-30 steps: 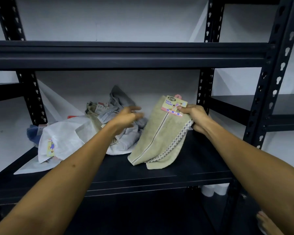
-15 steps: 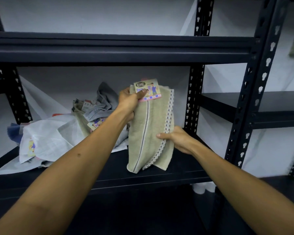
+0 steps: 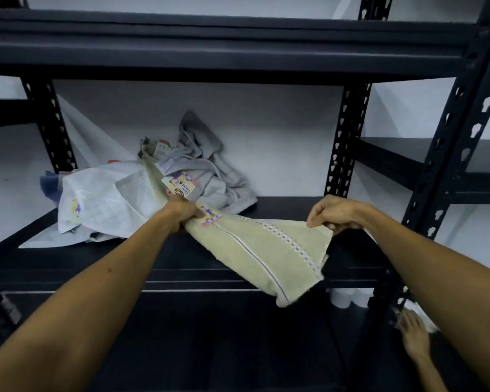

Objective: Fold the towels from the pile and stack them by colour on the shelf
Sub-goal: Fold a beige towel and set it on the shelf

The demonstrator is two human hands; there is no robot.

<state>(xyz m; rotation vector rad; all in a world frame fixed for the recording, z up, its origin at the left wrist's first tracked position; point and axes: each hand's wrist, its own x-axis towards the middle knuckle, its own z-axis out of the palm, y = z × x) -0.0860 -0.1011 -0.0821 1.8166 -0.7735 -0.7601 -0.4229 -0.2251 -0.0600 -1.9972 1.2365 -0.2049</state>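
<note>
Stretching the beige towel (image 3: 269, 250) flat above the near edge of the shelf (image 3: 280, 206), the left hand (image 3: 183, 215) grips its bunched, tagged end while the right hand (image 3: 333, 213) pinches the far right corner, probably to square it for folding. Left behind, the pile (image 3: 153, 193) waits; its colours read poorly.

Both my forearms reach forward and up, well apart. My left hand (image 3: 183, 215) is fisted tight around what it holds, knuckles up; my right hand (image 3: 334, 213) pinches with thumb and fingertips, wrist bent downward
</note>
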